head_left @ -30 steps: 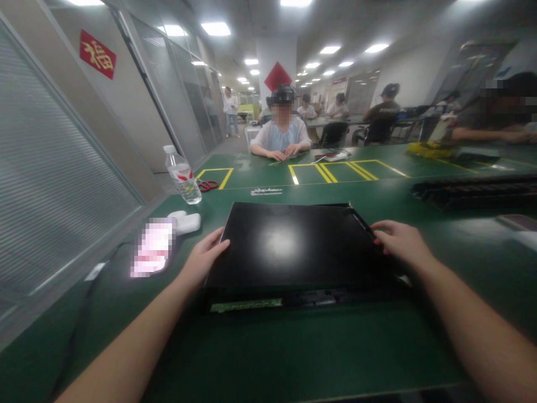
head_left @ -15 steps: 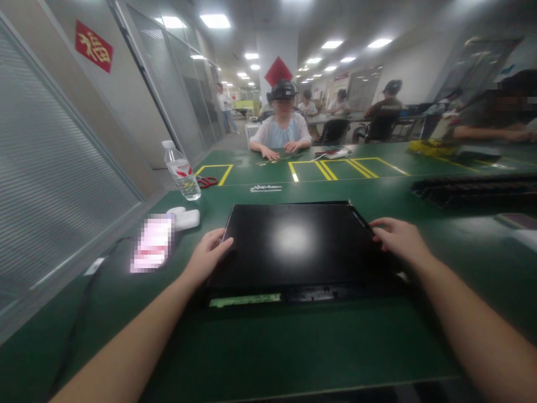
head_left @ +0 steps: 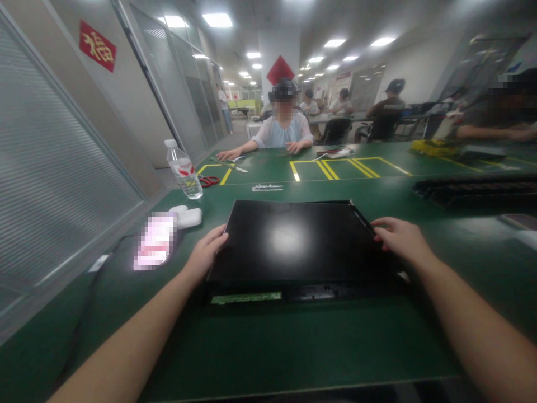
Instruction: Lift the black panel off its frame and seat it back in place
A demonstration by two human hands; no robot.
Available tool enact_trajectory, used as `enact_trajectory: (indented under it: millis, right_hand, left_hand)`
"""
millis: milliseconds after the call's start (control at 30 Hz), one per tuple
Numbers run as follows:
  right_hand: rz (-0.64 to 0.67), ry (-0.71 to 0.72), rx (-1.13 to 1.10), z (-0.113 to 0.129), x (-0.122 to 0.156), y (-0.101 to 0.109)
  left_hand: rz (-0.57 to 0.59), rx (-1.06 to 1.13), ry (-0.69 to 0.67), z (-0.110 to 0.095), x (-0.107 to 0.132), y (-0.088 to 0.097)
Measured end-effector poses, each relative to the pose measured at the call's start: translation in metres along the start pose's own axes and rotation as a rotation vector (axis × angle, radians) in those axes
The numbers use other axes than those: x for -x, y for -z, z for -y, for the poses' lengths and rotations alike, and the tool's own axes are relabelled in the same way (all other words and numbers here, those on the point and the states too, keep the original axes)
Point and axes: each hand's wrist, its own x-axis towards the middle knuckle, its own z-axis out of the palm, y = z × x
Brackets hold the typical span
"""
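A flat black screen panel (head_left: pixel 289 240), with a ceiling light mirrored in it, lies on a black frame in front of me. Along the near side the frame (head_left: pixel 327 292) shows, with a strip of green circuit board (head_left: pixel 246 298) at its left. My left hand (head_left: pixel 207 251) grips the panel's left edge, thumb on top and other fingers partly hidden. At the opposite edge my right hand (head_left: pixel 400 239) has its fingers curled round the side. The panel and frame do not line up exactly; the frame's far right corner peeks out.
A water bottle (head_left: pixel 184 170), red-handled scissors (head_left: pixel 208 181), a white case (head_left: pixel 188 217) and a lit phone (head_left: pixel 155 240) stand or lie at left. Small white strips (head_left: pixel 267 188) lie beyond the panel. A co-worker (head_left: pixel 285 126) sits opposite; dark stacked parts (head_left: pixel 474 190) are at right.
My left thumb has drawn slightly back toward the panel's left edge. The co-worker opposite has reached a hand to my left with a thin strip near it. The view has shifted slightly.
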Motion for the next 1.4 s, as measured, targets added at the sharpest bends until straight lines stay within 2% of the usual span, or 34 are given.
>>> enact_trajectory:
  millis: [100,267,467,767,967,1233,1400]
  right_hand:
    - [-0.005,0.008,0.007,0.0,0.0,0.0]
    - [-0.005,0.019,0.014,0.0,-0.001,-0.001]
    - [-0.002,0.024,-0.001,0.0,0.0,-0.001]
    - [-0.007,0.026,0.008,-0.001,0.001,0.001]
    - [-0.015,0.035,0.007,-0.001,0.001,0.0]
    - [-0.01,0.027,0.018,0.002,0.002,0.001]
    - [-0.015,0.018,0.016,0.003,0.003,0.002]
  left_hand:
    - [-0.014,0.101,0.051,-0.004,0.001,-0.002]
    - [-0.105,0.174,0.086,-0.012,0.007,-0.01]
    - [-0.069,0.254,0.148,-0.011,0.011,-0.015]
    - [-0.123,0.11,0.178,-0.006,0.007,-0.014]
    - [-0.097,0.017,0.155,-0.005,0.006,-0.013]
    - [-0.003,0.079,0.164,-0.007,0.01,-0.012]
    - [-0.029,0.072,0.15,-0.005,0.01,-0.01]
